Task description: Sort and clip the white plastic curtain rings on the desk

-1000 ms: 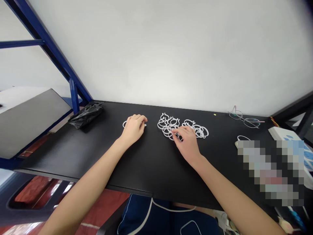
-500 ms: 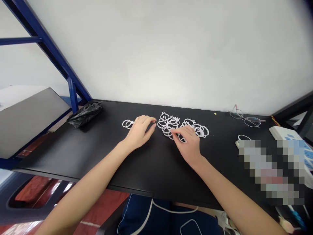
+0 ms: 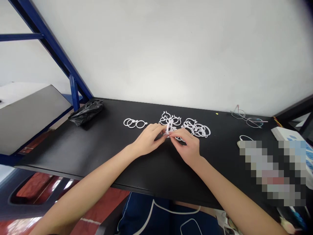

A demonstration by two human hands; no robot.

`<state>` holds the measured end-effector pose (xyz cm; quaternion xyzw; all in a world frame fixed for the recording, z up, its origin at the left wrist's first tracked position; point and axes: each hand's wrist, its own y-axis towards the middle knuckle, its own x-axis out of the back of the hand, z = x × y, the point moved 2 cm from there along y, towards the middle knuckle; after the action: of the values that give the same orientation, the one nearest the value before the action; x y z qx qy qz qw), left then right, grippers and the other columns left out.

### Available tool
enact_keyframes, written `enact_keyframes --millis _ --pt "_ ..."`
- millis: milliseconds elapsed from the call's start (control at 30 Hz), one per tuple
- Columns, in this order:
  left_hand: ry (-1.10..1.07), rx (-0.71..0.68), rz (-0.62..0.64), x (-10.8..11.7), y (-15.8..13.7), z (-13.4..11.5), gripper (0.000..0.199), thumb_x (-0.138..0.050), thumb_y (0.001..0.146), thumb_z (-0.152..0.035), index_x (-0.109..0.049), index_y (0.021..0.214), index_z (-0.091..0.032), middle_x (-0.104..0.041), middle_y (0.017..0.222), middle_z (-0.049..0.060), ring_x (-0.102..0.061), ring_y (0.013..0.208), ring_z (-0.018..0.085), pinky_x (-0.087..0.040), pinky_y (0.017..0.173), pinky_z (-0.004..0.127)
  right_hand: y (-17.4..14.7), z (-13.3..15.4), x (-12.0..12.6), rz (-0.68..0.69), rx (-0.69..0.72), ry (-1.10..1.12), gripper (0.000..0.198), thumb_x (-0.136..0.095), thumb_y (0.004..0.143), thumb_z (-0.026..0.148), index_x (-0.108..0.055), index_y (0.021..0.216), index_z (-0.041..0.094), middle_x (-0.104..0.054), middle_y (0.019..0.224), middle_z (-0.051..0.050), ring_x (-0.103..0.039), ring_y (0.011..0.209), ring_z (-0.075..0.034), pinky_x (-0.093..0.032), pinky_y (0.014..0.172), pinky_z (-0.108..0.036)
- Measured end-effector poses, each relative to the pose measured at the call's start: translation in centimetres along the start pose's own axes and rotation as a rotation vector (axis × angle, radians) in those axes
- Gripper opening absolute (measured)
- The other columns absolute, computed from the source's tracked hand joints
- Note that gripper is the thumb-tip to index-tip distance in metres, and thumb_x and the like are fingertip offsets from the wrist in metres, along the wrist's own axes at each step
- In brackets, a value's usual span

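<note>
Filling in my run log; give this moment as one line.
left hand: at white ring | right hand: pinching same ring | three rings: on desk, left of hands

Head-worn view — forward, down onto black desk (image 3: 97,143).

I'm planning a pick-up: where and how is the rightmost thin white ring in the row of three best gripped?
Probably its small white knob, pinched from above and right: the thin white ring lies flat on the smooth black tabletop, the knob sticks out rightward, and the ring's left side crowds the neighbouring ring.
</note>
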<state>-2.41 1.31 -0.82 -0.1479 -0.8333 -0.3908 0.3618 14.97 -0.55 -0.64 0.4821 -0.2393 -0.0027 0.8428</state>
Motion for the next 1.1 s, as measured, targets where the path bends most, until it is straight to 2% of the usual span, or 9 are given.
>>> enact_keyframes --millis 100,167,267,400,567,667,767,900,1100 --pt "-0.045 -0.012 -0.021 0.0 0.0 0.1 0.011 -0.049 0.094 -0.021 -0.059 0.094 -0.017 -0.061 0.08 0.004 -0.056 0.077 0.016 -0.043 0.075 0.031 -0.2 0.1 -0.3 0.008 0.002 0.048 0.018 -0.059 0.085 0.006 -0.062 0.089 0.023 -0.073 0.086 -0.003 -0.07 0.08 -0.018 -0.058 0.072 -0.034" --pt "-0.111 0.018 -0.043 0.1 0.1 0.1 0.012 -0.05 0.093 -0.02 -0.061 0.093 -0.017 -0.062 0.079 0.003 -0.056 0.075 0.015 -0.044 0.075 0.03 -0.3 0.1 -0.3 0.001 -0.012 0.054 0.017 -0.059 0.085 0.006 -0.061 0.087 0.023 -0.073 0.086 -0.003 -0.07 0.08 -0.018 -0.058 0.072 -0.034" --pt "-0.23 0.169 -0.105 0.4 0.3 0.2 0.013 -0.052 0.093 -0.024 -0.064 0.093 -0.017 -0.064 0.079 0.003 -0.058 0.073 0.013 -0.045 0.071 0.027 -0.4 0.0 -0.3 -0.003 -0.047 0.04 0.016 -0.06 0.085 0.008 -0.06 0.084 0.023 -0.071 0.082 -0.002 -0.068 0.074 -0.016 -0.057 0.066 -0.031" --pt "-0.388 0.371 -0.16 0.4 0.4 0.8 0.017 -0.059 0.089 -0.031 -0.066 0.088 -0.015 -0.067 0.08 0.004 -0.06 0.073 0.014 -0.047 0.072 0.027 -0.5 0.2 -0.4 0.072 -0.079 0.071 0.014 -0.058 0.086 0.009 -0.061 0.087 0.023 -0.07 0.08 -0.001 -0.065 0.068 -0.013 -0.055 0.057 -0.026" --pt "-0.613 0.511 -0.191 0.2 0.5 1.9 0.02 -0.065 0.082 -0.034 -0.067 0.083 -0.015 -0.066 0.074 0.003 -0.058 0.067 0.013 -0.045 0.066 0.026 -0.5 0.9 -0.7 0.161 -0.073 0.16 0.012 -0.056 0.087 0.011 -0.059 0.084 0.022 -0.07 0.082 -0.002 -0.066 0.071 -0.013 -0.055 0.058 -0.024" --pt "-0.727 0.637 -0.256 0.6 0.6 2.4 0.022 -0.07 0.077 -0.036 -0.068 0.079 -0.015 -0.066 0.075 0.003 -0.058 0.067 0.013 -0.043 0.062 0.024 -0.6 1.3 -0.9 0.216 -0.097 0.164 0.011 -0.055 0.087 0.013 -0.059 0.084 0.022 -0.069 0.082 -0.002 -0.064 0.066 -0.012 -0.055 0.057 -0.024" --pt "-0.798 0.748 -0.318 0.9 0.7 2.9 0.025 -0.073 0.074 -0.039 -0.069 0.079 -0.015 -0.064 0.072 0.001 -0.051 0.058 0.009 -0.039 0.055 0.022 -0.6 1.4 -1.0 0.253 -0.103 0.15 0.009 -0.054 0.088 0.015 -0.059 0.085 0.022 -0.068 0.08 -0.001 -0.06 0.061 -0.011 -0.054 0.057 -0.024" --pt "-0.923 0.807 -0.339 0.9 0.6 3.5 0.028 -0.075 0.072 -0.041 -0.066 0.076 -0.015 -0.059 0.072 -0.001 -0.045 0.054 0.005 -0.039 0.053 0.02 -0.6 1.5 -1.0 0.26 -0.084 0.137 0.01 -0.053 0.087 0.013 -0.058 0.087 0.022 -0.065 0.078 0.0 -0.057 0.059 -0.01 -0.052 0.057 -0.023" --pt "-1.004 0.83 -0.255 0.6 0.5 3.1 0.028 -0.073 0.074 -0.04 -0.065 0.079 -0.014 -0.059 0.076 0.0 -0.055 0.067 0.009 -0.05 0.064 0.021 -0.6 1.4 -1.0 0.254 -0.094 0.129 0.014 -0.054 0.086 0.009 -0.058 0.091 0.021 -0.063 0.079 0.0 -0.057 0.06 -0.01 -0.051 0.058 -0.022"
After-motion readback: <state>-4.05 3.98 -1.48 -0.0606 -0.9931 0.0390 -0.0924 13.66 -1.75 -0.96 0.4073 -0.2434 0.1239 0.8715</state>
